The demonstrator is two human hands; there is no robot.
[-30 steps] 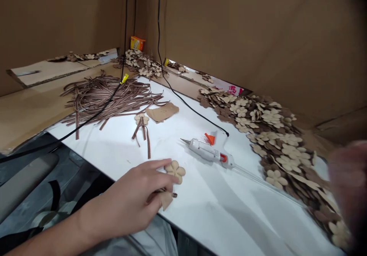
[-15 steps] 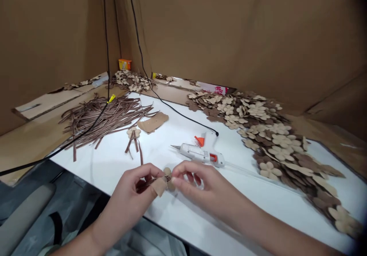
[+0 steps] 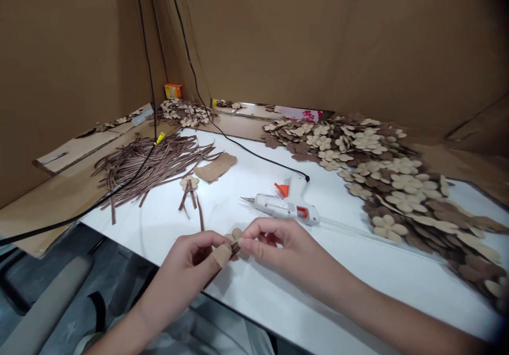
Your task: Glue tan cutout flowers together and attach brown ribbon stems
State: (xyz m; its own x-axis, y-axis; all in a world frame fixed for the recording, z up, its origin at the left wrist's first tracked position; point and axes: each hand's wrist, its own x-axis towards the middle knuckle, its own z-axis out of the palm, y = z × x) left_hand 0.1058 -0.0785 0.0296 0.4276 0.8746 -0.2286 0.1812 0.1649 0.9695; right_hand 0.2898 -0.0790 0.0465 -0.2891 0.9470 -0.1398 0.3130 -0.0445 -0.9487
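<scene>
The right hand (image 3: pixel 280 243) had come in from three o'clock to meet the left hand (image 3: pixel 185 262), fingers (image 3: pixel 254 236) pinching ribbon (image 3: pixel 235 249) onto a flower cutout (image 3: pixel 237 233) that a slack grip could drop.

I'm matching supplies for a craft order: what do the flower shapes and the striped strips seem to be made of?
The flower cutouts look like matte felt or thin fibre sheet in tan and brown, judging by their flat, dull faces and clean cut outlines; the look leaves that open. The ribbon strips seem to be woven fabric, probably grosgrain: fine ribbing, brown stripes, limp curving lengths.
</scene>
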